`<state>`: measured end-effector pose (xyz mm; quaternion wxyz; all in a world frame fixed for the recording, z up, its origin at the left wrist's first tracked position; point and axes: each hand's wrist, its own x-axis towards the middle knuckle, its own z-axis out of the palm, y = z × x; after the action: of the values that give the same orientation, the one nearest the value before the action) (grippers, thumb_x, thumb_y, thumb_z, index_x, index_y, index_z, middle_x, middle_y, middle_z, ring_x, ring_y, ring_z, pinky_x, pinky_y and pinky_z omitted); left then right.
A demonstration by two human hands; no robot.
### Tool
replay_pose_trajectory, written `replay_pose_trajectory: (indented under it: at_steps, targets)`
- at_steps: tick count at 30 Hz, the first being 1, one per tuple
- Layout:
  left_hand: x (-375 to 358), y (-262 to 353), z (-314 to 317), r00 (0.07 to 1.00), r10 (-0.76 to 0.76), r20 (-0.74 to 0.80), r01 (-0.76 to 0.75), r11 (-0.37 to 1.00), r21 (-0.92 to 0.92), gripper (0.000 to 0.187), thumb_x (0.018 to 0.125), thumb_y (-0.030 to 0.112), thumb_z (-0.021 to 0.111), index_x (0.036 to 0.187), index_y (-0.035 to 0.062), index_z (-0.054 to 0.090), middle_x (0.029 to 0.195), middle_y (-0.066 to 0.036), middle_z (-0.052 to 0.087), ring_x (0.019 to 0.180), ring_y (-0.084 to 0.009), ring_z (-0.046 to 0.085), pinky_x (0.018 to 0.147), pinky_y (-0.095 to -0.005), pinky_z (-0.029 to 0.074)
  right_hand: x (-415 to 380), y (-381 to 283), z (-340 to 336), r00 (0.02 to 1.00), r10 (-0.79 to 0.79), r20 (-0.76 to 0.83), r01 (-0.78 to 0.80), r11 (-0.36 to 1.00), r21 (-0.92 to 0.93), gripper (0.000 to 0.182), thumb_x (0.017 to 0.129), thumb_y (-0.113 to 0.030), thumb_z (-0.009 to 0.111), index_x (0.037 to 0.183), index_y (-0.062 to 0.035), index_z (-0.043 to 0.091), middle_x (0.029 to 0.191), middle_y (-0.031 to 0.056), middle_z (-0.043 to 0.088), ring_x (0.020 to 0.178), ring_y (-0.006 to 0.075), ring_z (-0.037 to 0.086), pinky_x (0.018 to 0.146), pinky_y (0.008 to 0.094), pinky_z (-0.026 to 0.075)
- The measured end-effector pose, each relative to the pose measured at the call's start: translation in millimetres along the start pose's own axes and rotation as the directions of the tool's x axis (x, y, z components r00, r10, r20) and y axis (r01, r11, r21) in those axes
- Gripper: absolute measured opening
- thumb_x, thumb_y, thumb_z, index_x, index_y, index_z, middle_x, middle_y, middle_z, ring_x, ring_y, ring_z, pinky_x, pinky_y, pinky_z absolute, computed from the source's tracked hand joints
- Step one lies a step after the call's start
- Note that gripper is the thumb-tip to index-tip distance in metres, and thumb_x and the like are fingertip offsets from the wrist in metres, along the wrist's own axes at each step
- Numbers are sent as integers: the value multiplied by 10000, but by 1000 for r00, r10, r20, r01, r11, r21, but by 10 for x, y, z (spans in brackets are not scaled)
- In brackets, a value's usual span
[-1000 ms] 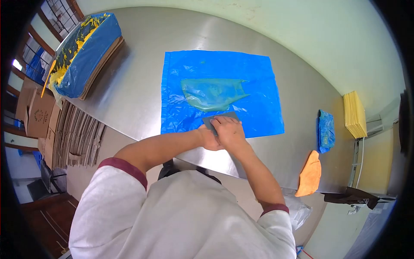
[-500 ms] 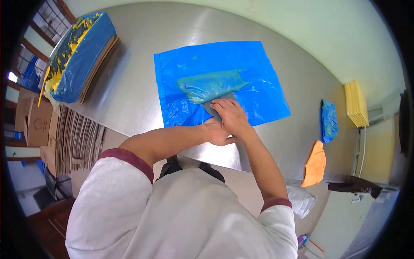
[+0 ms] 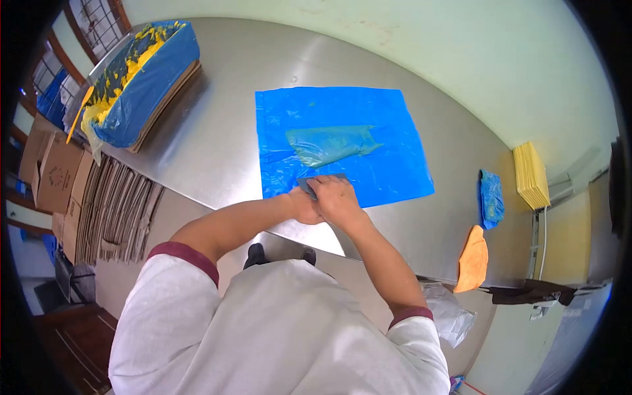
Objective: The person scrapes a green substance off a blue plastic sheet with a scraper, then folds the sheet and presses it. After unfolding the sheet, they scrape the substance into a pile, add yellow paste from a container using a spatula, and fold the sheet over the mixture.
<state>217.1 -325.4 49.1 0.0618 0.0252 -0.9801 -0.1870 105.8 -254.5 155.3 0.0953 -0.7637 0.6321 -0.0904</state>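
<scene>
Blue plastic bag point(image 3: 395, 168): glossy, creased; greenish patch point(image 3: 332, 143) ragged at right. Right hand point(image 3: 334, 197) clamps grey scraper point(image 3: 305, 186); left hand point(image 3: 304, 208) touching, grip unclear.

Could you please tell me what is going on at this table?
A person has both hands together at a flat grey tool, the right hand over it and the left hand close against the right. They are at the near edge of a blue plastic sheet lying on the metal table. A greenish patch shows near the sheet's middle, beyond the tool. A blue-lined box with yellow material stands at the left.
</scene>
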Motion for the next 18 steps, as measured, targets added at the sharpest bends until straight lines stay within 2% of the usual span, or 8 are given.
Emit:
replay_pose_trajectory:
  at_steps: [1, 4, 7, 8, 11, 14, 17, 18]
  targets:
    - [-10, -13, 49, 990, 23, -142, -22, 1000, 7, 553, 963, 393, 454, 1459, 149, 455, 1496, -195, 447, 1388, -354, 407, 1142, -485, 329, 67, -8, 132, 1000, 18, -22, -19, 999, -46, 368, 803, -105, 596, 1158, -47, 673, 1189, 133, 674, 1114, 321, 632, 915, 455, 485]
    - [-6, 1, -12, 1000, -6, 16, 8, 994, -111, 628, 976, 383, 425, 1550, 156, 309, 1619, -142, 265, 1479, -315, 264, 1194, -476, 244, 186, -56, 265, 998, 59, -27, -62, 992, -109, 367, 820, -112, 578, 1173, -47, 660, 1206, 128, 659, 1153, 309, 611, 912, 464, 470]
    - [19, 1, -60, 998, 64, 15, -63, 995, -78, 665, 994, 439, 336, 1570, 119, 246, 1647, -106, 208, 1509, -271, 203, 1232, -468, 155, 311, -64, 330, 996, 84, -36, -87, 992, -94, 367, 828, -116, 573, 1181, -44, 639, 1206, 128, 641, 1159, 302, 597, 915, 468, 463]
    - [41, -11, -15, 997, 76, -10, -77, 995, -61, 668, 992, 434, 346, 1570, 113, 246, 1648, -98, 210, 1508, -271, 212, 1231, -467, 160, 344, -64, 369, 995, 90, -44, -93, 992, -83, 366, 830, -118, 573, 1183, -42, 630, 1204, 128, 635, 1157, 300, 595, 916, 469, 461]
    - [65, -61, 93, 990, 118, -77, -120, 992, -24, 679, 986, 430, 361, 1568, 100, 247, 1648, -84, 218, 1504, -266, 232, 1230, -464, 166, 473, -96, 516, 977, 81, -199, -100, 991, -91, 327, 823, -166, 615, 1122, -34, 611, 1131, 124, 610, 1109, 279, 596, 922, 495, 470]
    - [25, -60, -12, 985, 146, -91, -148, 989, -14, 691, 983, 450, 360, 1567, 98, 253, 1643, -86, 231, 1503, -252, 240, 1234, -458, 159, 612, -210, 506, 968, 127, -217, -152, 983, -100, 382, 811, -163, 636, 1158, -11, 587, 1175, 137, 591, 1133, 278, 582, 938, 507, 464]
    - [53, -97, -24, 982, 161, -97, -158, 987, 35, 699, 977, 462, 379, 1565, 103, 259, 1639, -90, 243, 1499, -245, 249, 1234, -448, 165, 603, -172, 549, 954, 105, -280, -139, 984, -107, 367, 818, -162, 622, 1157, -25, 602, 1158, 126, 614, 1113, 291, 594, 939, 497, 462]
    - [75, -98, 12, 980, 164, -116, -161, 986, 41, 703, 975, 465, 385, 1565, 105, 258, 1637, -96, 245, 1498, -249, 251, 1231, -446, 172, 537, -152, 497, 962, 92, -257, -116, 990, -79, 354, 818, -163, 619, 1146, -32, 612, 1147, 121, 625, 1107, 291, 599, 936, 489, 463]
